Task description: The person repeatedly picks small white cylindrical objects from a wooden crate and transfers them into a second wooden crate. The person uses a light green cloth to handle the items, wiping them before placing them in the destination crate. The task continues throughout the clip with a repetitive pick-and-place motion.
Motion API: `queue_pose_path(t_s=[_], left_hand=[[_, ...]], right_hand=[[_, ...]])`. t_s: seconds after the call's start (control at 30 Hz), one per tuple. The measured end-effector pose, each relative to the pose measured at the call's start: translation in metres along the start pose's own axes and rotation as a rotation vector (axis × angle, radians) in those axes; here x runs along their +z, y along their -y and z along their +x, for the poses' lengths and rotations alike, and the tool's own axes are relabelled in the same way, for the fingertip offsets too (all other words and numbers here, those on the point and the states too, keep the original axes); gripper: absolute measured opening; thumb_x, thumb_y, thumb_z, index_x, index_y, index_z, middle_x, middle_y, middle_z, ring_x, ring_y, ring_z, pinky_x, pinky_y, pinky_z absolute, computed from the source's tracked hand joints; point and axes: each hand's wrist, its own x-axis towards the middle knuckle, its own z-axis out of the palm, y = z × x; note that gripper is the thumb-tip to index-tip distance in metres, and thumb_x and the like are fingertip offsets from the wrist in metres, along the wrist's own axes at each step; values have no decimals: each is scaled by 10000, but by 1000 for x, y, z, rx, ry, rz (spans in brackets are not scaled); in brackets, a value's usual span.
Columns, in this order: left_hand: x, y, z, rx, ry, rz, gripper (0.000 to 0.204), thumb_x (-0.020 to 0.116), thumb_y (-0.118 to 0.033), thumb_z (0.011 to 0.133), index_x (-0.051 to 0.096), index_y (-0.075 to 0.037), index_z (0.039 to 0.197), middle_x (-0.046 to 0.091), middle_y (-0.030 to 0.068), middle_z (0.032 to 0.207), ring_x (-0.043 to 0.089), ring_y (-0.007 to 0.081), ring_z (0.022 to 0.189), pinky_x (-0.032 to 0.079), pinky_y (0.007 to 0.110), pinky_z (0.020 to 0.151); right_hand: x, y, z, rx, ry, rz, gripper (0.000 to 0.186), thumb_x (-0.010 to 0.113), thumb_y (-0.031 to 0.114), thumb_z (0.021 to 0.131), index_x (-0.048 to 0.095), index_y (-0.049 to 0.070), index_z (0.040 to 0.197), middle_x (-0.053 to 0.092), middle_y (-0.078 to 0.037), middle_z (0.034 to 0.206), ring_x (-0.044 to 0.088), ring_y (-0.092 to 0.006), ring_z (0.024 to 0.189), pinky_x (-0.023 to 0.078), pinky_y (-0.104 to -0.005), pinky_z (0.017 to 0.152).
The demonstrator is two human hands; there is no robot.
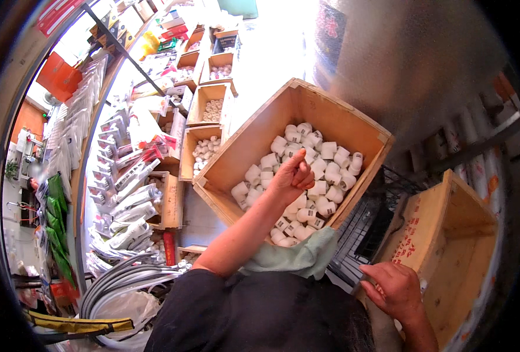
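Observation:
A large wooden box [248,148] stands tilted in view before me, with many white plastic pipe fittings [324,176] heaped in it. Over the heap is my left hand [292,179]; one finger points away from me and the others curl in. Whether anything is inside those fingers is hidden. My right hand [396,287] is lower right, beside a second wooden box [433,234] with red marks on its side. Its fingers are bent with the thumb close by, and what they hold, if anything, cannot be made out. A pale green cloth [301,258] hangs over the near edge of the large box.
Smaller wooden bins [210,94] of white fittings line up at left. Bagged goods [134,205] are stacked alongside, with coiled grey hoses [116,287] nearer me. A black wire rack [359,226] stands between the two larger boxes. Green packets [57,217] hang at far left.

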Motion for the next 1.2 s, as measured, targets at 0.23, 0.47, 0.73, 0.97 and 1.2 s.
queue_pose_path(t_s=[0.23, 0.47, 0.73, 0.97, 1.2], left_hand=[[-2, 0, -1, -8, 45, 7, 498, 453, -407, 1032, 636, -147, 648, 250, -20, 408, 275, 127, 450, 282, 282, 479], [-12, 3, 1, 32, 65, 25, 513, 446, -402, 1035, 609, -147, 620, 267, -12, 395, 280, 135, 426, 294, 294, 477], [-15, 2, 6, 3, 77, 54, 573, 461, -425, 1022, 535, -134, 534, 260, -13, 402, 285, 149, 437, 286, 302, 479], [-2, 2, 6, 26, 212, 85, 505, 456, -383, 1024, 598, -161, 594, 261, -17, 399, 272, 139, 431, 275, 309, 485], [16, 3, 0, -33, -16, 55, 507, 444, -338, 1039, 543, -125, 590, 280, -15, 399, 251, 125, 414, 268, 272, 465]], right_hand=[[1, -1, -2, -15, -26, 4, 331, 767, 111, 712, 686, 75, 1031, 681, -101, 877, 658, -286, 786, 518, -381, 689], [4, -3, -3, -22, 35, 12, 354, 761, 111, 737, 661, 67, 1074, 675, -98, 923, 659, -285, 813, 527, -392, 711], [1, -2, -8, -59, -5, -1, 338, 753, 132, 762, 658, 76, 1082, 658, -94, 910, 651, -278, 810, 519, -395, 696], [-19, -21, -11, -61, -168, 118, 331, 749, 167, 795, 673, 96, 1109, 679, -105, 919, 668, -274, 798, 548, -377, 694], [-86, -74, -36, 416, -535, 18, 251, 680, 139, 867, 679, 75, 1110, 691, -112, 963, 684, -242, 862, 542, -366, 789]])
